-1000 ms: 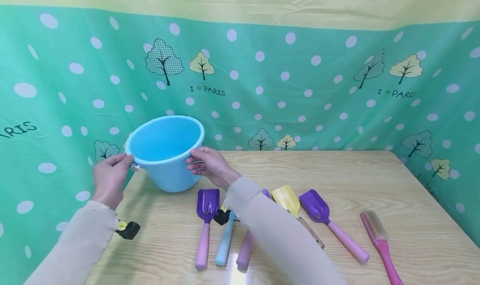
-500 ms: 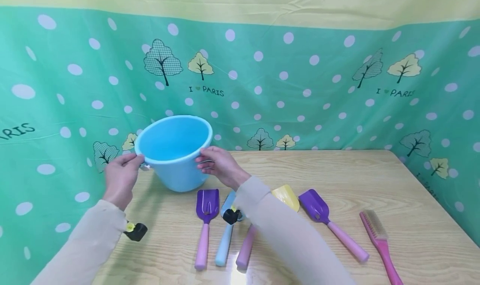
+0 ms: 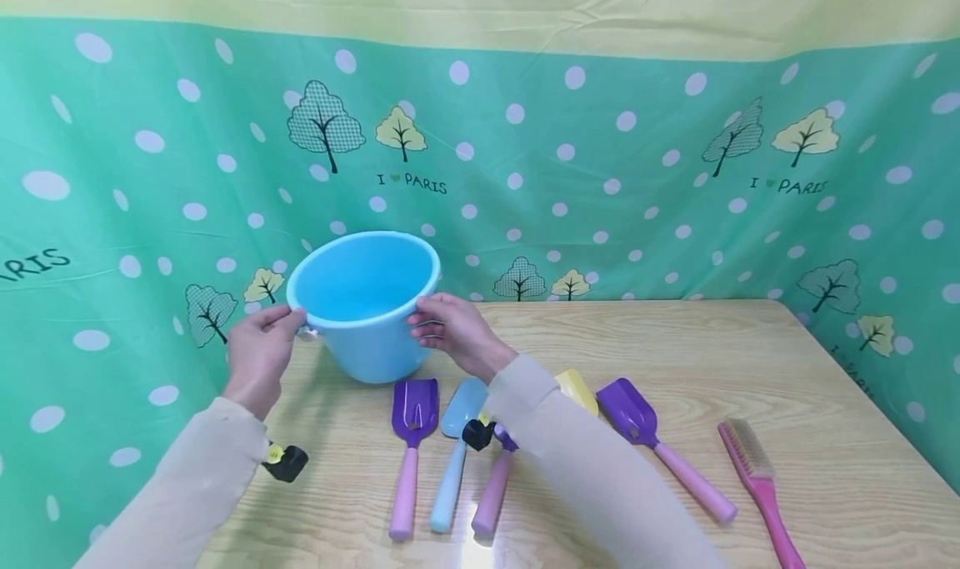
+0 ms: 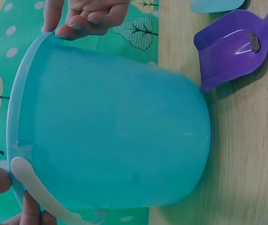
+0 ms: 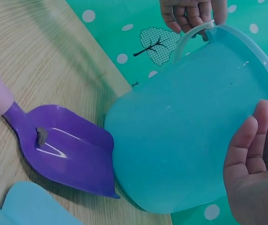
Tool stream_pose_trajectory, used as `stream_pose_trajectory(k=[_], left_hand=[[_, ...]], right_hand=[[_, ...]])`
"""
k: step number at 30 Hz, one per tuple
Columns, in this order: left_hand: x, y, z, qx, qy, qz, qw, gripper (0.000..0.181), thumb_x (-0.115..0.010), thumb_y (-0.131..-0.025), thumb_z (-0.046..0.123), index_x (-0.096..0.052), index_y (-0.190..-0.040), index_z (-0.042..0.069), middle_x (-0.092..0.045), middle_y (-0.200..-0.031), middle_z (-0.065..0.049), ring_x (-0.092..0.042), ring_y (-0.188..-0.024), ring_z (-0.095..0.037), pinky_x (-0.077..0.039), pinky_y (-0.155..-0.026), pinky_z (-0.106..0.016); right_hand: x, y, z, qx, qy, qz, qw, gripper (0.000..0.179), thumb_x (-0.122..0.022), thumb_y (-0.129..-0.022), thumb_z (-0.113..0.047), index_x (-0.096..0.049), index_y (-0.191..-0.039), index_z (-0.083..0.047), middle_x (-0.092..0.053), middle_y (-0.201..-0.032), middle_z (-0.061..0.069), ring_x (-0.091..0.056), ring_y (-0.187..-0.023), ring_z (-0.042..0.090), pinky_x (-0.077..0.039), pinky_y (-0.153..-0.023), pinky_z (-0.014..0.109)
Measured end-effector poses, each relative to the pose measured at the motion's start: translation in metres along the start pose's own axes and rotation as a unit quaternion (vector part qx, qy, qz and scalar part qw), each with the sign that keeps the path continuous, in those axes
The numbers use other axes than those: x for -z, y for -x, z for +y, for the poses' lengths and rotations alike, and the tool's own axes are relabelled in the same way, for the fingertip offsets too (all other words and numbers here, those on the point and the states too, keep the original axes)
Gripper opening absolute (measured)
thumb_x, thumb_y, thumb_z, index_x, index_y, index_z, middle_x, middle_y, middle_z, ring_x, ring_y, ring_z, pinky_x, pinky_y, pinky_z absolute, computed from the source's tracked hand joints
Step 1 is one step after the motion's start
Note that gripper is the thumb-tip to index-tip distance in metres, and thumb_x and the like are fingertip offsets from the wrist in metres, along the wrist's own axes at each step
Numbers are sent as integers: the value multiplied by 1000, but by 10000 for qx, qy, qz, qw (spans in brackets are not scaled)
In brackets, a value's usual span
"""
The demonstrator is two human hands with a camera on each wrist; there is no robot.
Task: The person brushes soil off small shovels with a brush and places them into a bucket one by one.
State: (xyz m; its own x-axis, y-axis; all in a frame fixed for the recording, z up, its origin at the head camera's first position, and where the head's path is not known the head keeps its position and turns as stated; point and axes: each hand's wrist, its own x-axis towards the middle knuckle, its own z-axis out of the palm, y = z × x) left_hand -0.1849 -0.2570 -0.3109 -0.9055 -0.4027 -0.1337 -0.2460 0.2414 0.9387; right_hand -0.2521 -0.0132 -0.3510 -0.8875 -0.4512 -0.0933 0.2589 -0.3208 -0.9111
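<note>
Both hands hold a light blue plastic bucket (image 3: 375, 344) by its rim, at the back left of the table. My left hand (image 3: 258, 356) pinches the rim's left side, beside the white handle (image 4: 42, 192). On the opposite side my right hand (image 3: 461, 331) pinches the rim between thumb and fingers. The bucket is upright, and I see nothing inside it in the head view. Just in front of its base lies a purple toy shovel (image 3: 415, 406) with a pink handle. In the right wrist view the purple scoop (image 5: 73, 150) lies close against the bucket's base.
Right of that shovel lie a light blue shovel (image 3: 450, 477), a purple one (image 3: 491, 494) partly under my sleeve, a yellow one (image 3: 576, 390) mostly hidden by it, and another purple one (image 3: 630, 411). A pink brush (image 3: 757, 477) lies far right. A green curtain (image 3: 562, 161) hangs behind.
Both hands have moved the bucket steadily to the right along the back of the table, their grip on the rim unchanged. The shovels and brush have stayed where they were.
</note>
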Motion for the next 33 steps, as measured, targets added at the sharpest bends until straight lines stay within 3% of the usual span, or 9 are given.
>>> stream_pose_trajectory(k=[20, 33], left_hand=[[-19, 3, 4, -161, 30, -63, 9998, 61, -55, -95, 39, -39, -144, 7, -47, -141, -15, -38, -133, -31, -30, -107, -51], [-32, 7, 8, -248, 159, -122, 9995, 59, -56, -95, 35, -40, -143, 6, -49, -138, -15, -40, -131, -30, -31, -107, -49]], right_hand=[[19, 10, -6, 192, 42, -53, 9998, 10, -55, -96, -17, -60, -92, -10, -64, -82, 5, -61, -74, 17, -50, -72, 30], [31, 16, -10, 133, -2, 212, 9997, 10, -58, -94, -19, -58, -94, -9, -64, -86, 6, -61, -76, 18, -51, -75, 31]])
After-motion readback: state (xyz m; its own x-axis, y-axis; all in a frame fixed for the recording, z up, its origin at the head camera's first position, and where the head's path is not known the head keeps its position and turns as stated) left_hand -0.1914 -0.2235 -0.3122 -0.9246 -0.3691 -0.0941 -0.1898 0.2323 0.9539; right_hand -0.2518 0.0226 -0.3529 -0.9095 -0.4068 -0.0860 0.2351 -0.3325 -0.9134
